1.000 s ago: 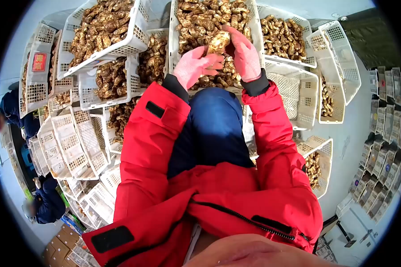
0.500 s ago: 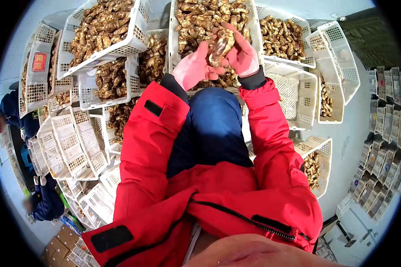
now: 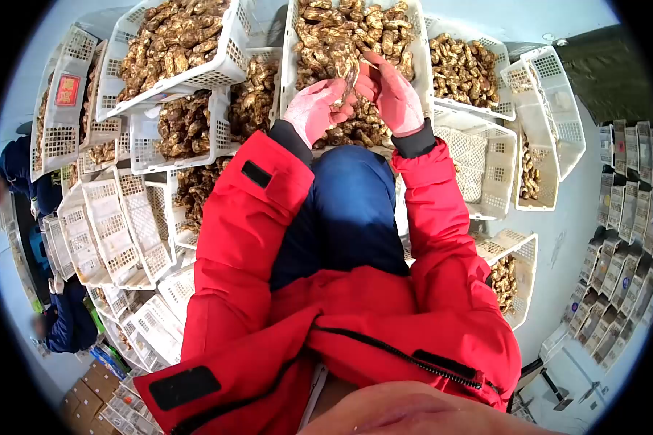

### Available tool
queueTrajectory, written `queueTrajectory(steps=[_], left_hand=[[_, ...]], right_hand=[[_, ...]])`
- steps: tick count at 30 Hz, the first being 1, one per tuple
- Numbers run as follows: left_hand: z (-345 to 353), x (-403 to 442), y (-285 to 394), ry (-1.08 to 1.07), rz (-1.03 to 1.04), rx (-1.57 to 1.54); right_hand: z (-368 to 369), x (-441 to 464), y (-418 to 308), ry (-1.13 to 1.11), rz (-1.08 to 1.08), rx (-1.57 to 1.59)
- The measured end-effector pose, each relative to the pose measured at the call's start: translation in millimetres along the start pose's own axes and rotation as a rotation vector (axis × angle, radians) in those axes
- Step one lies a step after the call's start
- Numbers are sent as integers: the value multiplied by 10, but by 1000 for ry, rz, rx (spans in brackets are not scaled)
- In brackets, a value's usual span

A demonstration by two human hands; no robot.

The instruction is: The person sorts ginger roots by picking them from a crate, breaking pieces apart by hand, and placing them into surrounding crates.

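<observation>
Wearing a red jacket nearest, with dark blue trousers extending beyond its hem. Reaching past them with both arms and holding a brown-and-white mushroom above the middle of a heaped white crate. Closing the left hand narrowly around the mushroom; curling the right hand close along its right side, with those fingers partly hidden: cannot tell whether gripping or merely touching. Having more mushrooms lying beneath, inside that crate. Facing, on the right, another white crate, with a filled crate beyond it. Facing, on the left, a raised, tilted crate brimming with mushrooms, and, farther left, two people in dark clothing.
</observation>
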State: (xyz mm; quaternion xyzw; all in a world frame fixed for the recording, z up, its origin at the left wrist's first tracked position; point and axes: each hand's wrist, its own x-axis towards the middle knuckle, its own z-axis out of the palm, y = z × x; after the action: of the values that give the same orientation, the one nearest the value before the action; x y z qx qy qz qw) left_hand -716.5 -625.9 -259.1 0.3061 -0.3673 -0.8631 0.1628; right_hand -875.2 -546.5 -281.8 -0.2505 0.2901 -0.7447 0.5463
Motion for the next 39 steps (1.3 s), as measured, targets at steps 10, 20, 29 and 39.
queueTrajectory(steps=[10, 20, 29, 39], left_hand=[[65, 45, -43, 209, 254, 312], [-70, 77, -26, 143, -70, 110], [-8, -16, 94, -200, -205, -309], [83, -51, 46, -101, -178, -34]], right_hand=[[48, -79, 119, 114, -31, -169], [92, -86, 127, 27, -190, -496], [356, -86, -57, -88, 65, 53], [226, -75, -163, -39, 198, -95]])
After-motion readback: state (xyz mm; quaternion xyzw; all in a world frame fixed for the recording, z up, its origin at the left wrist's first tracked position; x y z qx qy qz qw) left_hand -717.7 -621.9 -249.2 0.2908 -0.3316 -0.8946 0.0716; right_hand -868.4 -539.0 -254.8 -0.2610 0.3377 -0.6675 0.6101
